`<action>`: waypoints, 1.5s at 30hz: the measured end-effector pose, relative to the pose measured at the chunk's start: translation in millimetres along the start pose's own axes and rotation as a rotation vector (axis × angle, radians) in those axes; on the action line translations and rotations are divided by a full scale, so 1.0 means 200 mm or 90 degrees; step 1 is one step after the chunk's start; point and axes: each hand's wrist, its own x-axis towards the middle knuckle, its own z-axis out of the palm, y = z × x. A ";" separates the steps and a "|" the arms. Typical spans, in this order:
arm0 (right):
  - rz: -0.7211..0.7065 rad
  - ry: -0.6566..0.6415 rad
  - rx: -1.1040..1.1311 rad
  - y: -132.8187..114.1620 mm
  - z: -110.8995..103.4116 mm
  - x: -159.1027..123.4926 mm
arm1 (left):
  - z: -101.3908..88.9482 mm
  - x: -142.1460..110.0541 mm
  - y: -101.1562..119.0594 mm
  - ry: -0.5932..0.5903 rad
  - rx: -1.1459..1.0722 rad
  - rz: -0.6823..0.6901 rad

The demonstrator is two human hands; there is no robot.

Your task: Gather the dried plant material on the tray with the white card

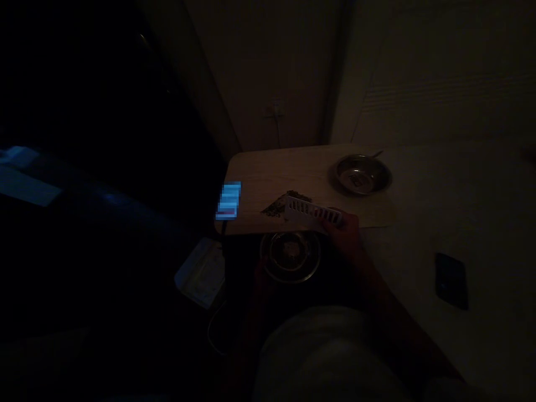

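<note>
The scene is very dark. My right hand (345,229) is closed on a white slotted blade or scraper (307,212) lying at the near edge of a small wooden table (272,167). The blade touches a pile of dark chopped bits (280,205). Just below the table's edge sits a steel bowl (291,254) with some of the same bits inside. A faint shape of my left hand (257,276) shows at the bowl's left rim; its fingers are lost in the dark.
A second steel bowl (363,174) stands at the table's far right. A lit phone screen (229,200) glows at the table's left end. A dark phone (451,279) lies on the pale surface to the right. A white box with a cable (200,273) lies lower left.
</note>
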 end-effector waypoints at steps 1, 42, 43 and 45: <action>-0.002 -0.003 0.000 0.00 0.00 0.00 | 0.00 0.00 0.00 -0.005 0.000 -0.001; 0.065 0.038 0.055 0.05 0.03 0.01 | -0.05 0.03 0.00 -0.011 0.025 0.003; 0.049 0.049 0.041 0.05 0.03 0.01 | -0.05 0.03 0.00 -0.017 0.021 0.004; 0.026 0.067 0.016 0.05 0.02 0.01 | -0.04 0.03 0.00 -0.036 0.007 0.008</action>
